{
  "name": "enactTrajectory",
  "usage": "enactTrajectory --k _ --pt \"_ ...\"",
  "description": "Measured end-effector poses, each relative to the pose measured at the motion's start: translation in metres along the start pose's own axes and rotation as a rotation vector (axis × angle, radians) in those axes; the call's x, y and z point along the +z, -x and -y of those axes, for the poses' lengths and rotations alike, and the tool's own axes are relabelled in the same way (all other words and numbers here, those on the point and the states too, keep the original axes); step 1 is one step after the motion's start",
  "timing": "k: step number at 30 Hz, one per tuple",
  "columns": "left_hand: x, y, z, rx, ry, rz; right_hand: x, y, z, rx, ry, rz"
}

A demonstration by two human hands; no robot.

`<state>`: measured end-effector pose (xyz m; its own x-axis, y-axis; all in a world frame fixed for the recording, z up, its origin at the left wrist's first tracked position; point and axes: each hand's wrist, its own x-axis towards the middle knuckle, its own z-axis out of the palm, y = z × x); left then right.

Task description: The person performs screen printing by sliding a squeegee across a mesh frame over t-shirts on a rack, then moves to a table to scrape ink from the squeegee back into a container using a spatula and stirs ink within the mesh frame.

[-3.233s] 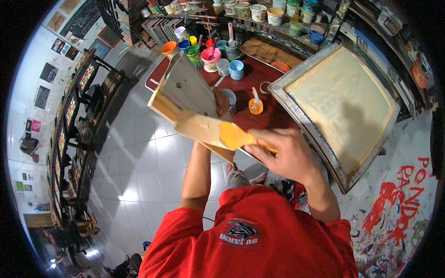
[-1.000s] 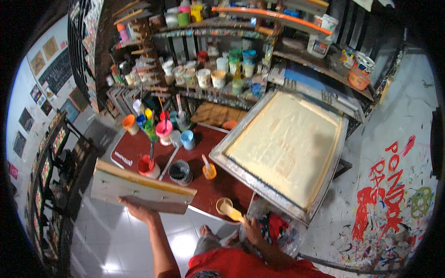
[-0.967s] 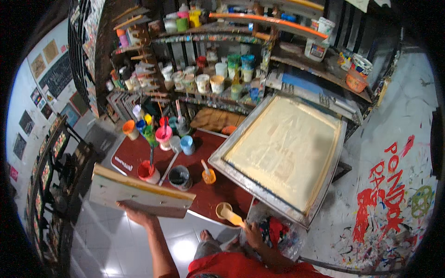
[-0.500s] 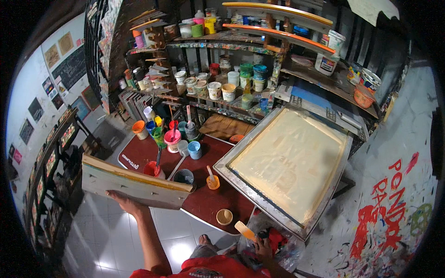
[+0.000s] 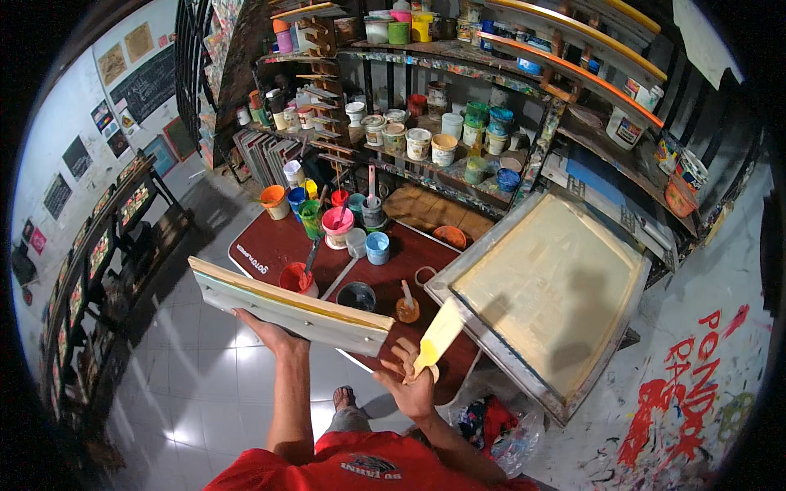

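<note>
My left hand is closed under a long screen-printing squeegee, which is tilted across the near edge of the dark red table. My right hand grips the handle of a pale yellow spatula, its broad blade pointing up and away. The squeegee's right end is close to the right hand's fingers. Beyond the spatula lies a framed printing screen with a cream-coated mesh. An orange cup with a stick in it and a dark pot stand just past the squeegee. A small tub is mostly hidden behind my right hand.
The dark red table bears several paint pots, among them a red one, a pink one and a light blue one. Paint-filled shelves rise behind. A plastic bag lies below the screen.
My right hand has come up and left with the spatula, toward the squeegee's right end. The squeegee, in my left hand, appears shifted rightward as the whole view moved.
</note>
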<state>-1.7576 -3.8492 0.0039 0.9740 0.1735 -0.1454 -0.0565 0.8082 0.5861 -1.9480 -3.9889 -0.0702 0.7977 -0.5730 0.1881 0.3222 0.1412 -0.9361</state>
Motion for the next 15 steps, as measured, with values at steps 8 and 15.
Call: enactTrajectory --k 8,15 --pt "0.007 -0.082 -0.027 -0.033 -0.028 0.154 0.115 -0.054 -0.032 0.116 0.160 -0.262" --pt "-0.017 -0.194 -0.083 -0.175 -0.035 0.479 0.164 -0.081 -0.014 0.073 -0.107 -0.357"
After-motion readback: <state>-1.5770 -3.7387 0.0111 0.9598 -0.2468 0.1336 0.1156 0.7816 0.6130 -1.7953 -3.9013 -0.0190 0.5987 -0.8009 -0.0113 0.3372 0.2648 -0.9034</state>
